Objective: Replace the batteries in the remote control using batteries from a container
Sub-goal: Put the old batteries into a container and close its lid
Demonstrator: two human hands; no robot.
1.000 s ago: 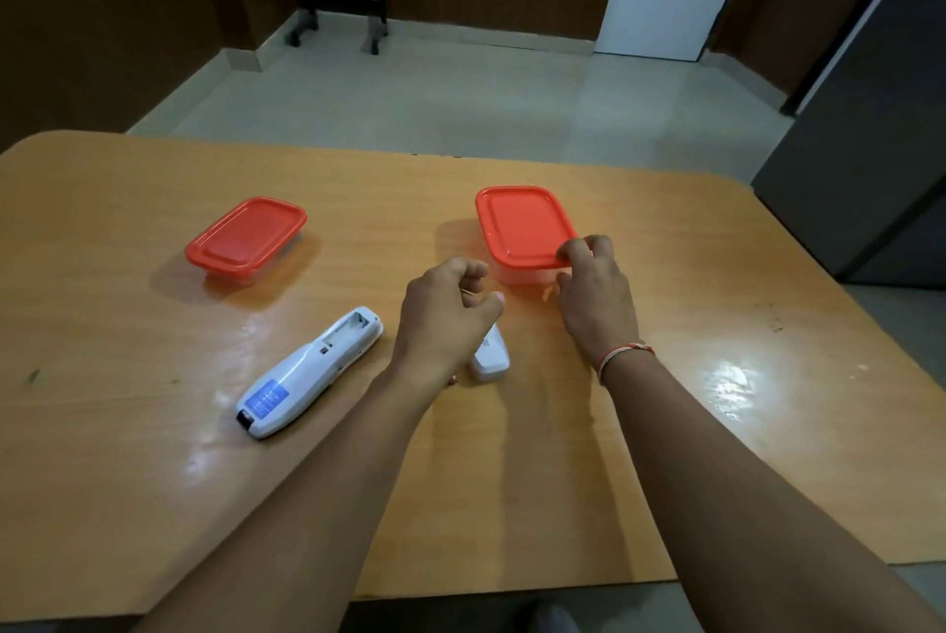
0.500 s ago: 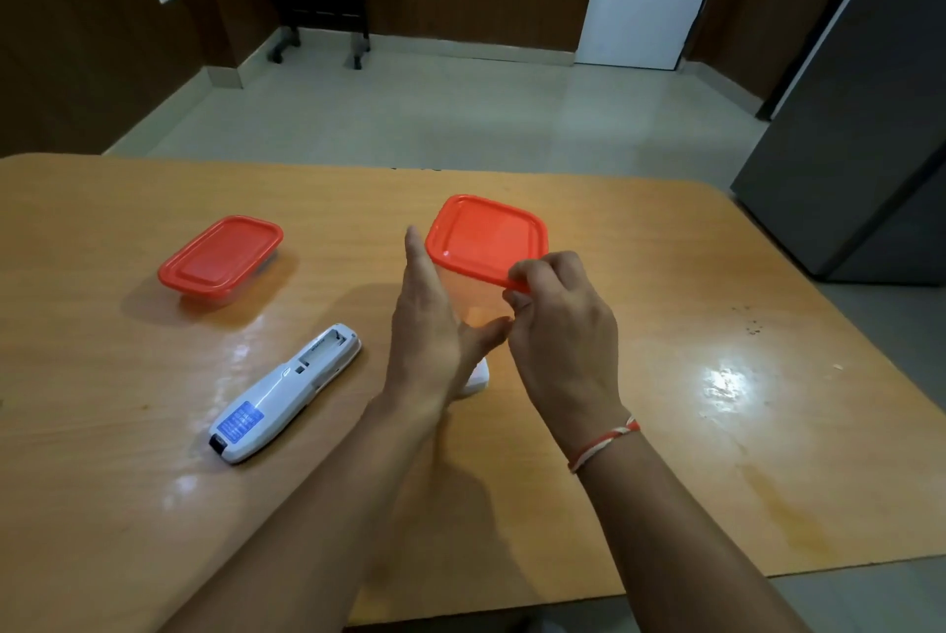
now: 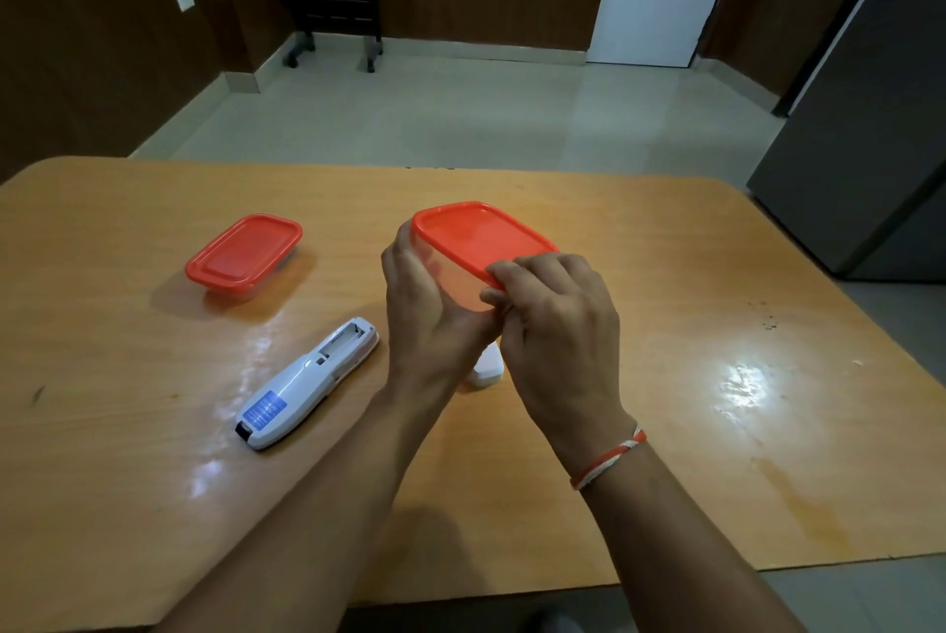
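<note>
Head view | both hands [image 3: 512, 320] grip red-lidded container [image 3: 476, 243] | remote [image 3: 307, 384] blue label unreadable

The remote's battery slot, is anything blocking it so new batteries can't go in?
No. The remote lies with its slot uncovered and bare. The holdup is the red lid, shut on the container that the left hand holds and the right hand pinches.

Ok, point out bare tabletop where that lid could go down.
Free: the wooden table right of the right hand, and the near-left patch before the white remote control. Crowded: under both hands, where a small white cover lies.
</note>
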